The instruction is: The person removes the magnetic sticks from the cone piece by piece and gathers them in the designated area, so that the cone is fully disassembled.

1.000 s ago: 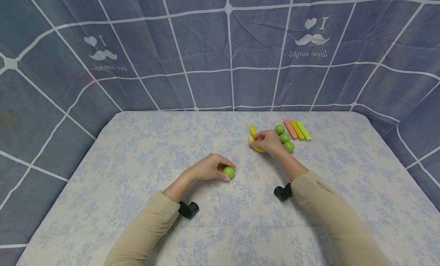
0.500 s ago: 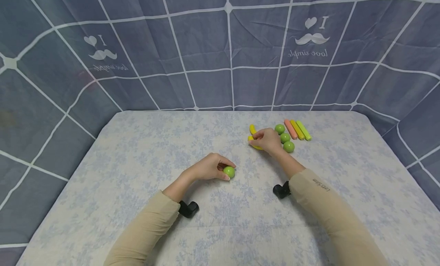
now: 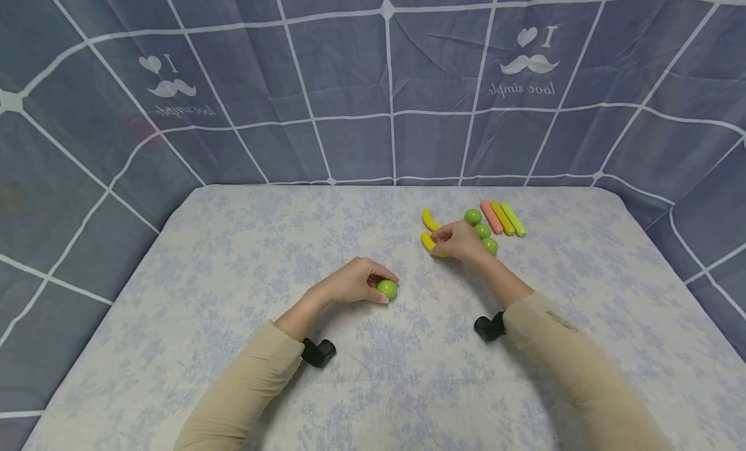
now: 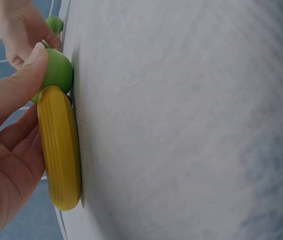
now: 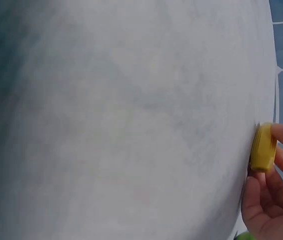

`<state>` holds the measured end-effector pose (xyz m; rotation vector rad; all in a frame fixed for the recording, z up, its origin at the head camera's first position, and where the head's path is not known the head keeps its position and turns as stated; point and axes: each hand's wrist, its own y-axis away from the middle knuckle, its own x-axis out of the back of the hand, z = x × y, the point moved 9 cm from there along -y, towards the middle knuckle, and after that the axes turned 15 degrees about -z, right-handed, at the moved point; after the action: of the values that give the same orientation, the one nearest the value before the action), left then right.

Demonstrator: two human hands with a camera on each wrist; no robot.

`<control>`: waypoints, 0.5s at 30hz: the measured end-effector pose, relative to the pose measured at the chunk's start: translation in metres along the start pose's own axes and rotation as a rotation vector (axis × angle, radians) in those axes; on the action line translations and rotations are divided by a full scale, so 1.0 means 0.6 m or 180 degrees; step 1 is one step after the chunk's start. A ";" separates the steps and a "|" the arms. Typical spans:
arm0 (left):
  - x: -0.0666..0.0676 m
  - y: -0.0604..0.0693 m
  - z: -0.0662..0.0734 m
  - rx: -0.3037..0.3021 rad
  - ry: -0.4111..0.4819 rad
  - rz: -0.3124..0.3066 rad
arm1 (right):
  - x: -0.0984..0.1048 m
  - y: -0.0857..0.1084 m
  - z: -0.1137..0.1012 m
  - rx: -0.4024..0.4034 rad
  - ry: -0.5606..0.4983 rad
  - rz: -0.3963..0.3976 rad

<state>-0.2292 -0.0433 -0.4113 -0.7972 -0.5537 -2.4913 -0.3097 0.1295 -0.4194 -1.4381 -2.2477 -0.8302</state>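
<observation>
My left hand (image 3: 354, 282) pinches a small glossy green ball (image 3: 387, 289) between thumb and fingers at the table's middle. In the left wrist view, a yellow ribbed stick (image 4: 60, 150) lies under that palm, its end against the green ball (image 4: 59, 70); from the head it is hidden. Farther right, my right hand (image 3: 460, 242) has its fingertips round a small yellow toy banana (image 3: 428, 241), partly covering it. The right wrist view shows this yellow piece (image 5: 263, 148) between the fingers, low at the tabletop. A second toy banana (image 3: 430, 219) lies just beyond.
Three green balls (image 3: 473, 216) stand in a slanted row beside the right hand. To their right lie an orange stick (image 3: 491, 217), a yellow stick (image 3: 502, 218) and a lime stick (image 3: 513, 219), side by side. A patterned cloth covers the table (image 3: 280, 231); a blue-grey curtain (image 3: 350, 88) hangs behind.
My right fingers have shifted slightly right along the nearer banana, and more of its left end shows. The left hand stays on the green ball.
</observation>
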 end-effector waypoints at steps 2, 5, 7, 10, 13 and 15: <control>0.001 0.000 0.001 -0.0003 0.0007 -0.0006 | -0.001 0.001 0.003 0.0017 -0.0044 -0.0061; 0.001 0.000 0.002 -0.0004 0.0021 -0.0012 | -0.001 0.001 0.004 0.0032 -0.0055 -0.0101; 0.002 0.000 0.002 -0.0007 0.0029 -0.0006 | 0.000 0.001 0.002 0.0066 -0.0033 -0.0107; 0.002 0.000 0.001 -0.0008 0.0052 0.0002 | 0.000 0.000 0.000 0.0095 -0.0047 -0.0105; 0.002 -0.001 0.000 0.0006 0.0078 -0.0007 | 0.000 -0.001 0.000 0.0081 -0.0080 -0.0090; 0.002 -0.001 0.000 0.0014 0.0079 -0.0015 | 0.001 -0.001 0.000 0.0059 -0.0131 -0.0074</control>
<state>-0.2303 -0.0432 -0.4106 -0.7630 -0.5529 -2.5000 -0.3107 0.1299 -0.4192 -1.4360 -2.3006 -0.7917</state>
